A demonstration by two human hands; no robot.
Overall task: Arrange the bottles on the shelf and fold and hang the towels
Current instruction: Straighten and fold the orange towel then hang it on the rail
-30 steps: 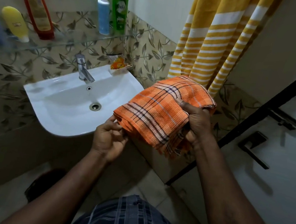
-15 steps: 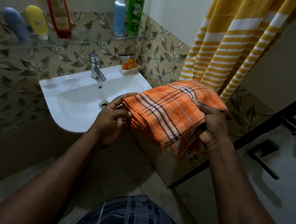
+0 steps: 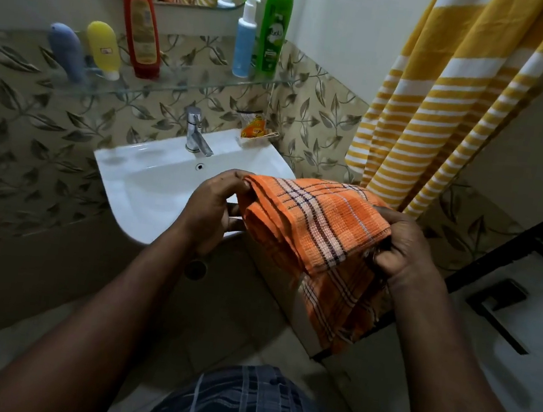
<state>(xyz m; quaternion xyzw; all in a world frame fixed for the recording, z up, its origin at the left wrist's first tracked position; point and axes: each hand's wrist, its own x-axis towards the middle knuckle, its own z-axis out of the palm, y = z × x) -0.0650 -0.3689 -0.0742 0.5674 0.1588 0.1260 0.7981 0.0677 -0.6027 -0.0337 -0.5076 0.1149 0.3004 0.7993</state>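
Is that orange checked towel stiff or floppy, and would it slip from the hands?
Probably floppy: the orange towel drapes between the left hand and right hand, its lower end hanging loose. Likely light, since edge grips alone carry it. Its coarse weave looks grippy, so slipping seems unlikely.

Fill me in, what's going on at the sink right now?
A person holds a partly folded orange checked towel in front of the sink. The left hand pinches its left edge, the right hand grips the right side, and a loose end hangs below. It is not yet hung. On the glass shelf are a blue-grey bottle, a yellow bottle, a red bottle, a blue pump bottle and a green bottle. A yellow striped cloth hangs at right.
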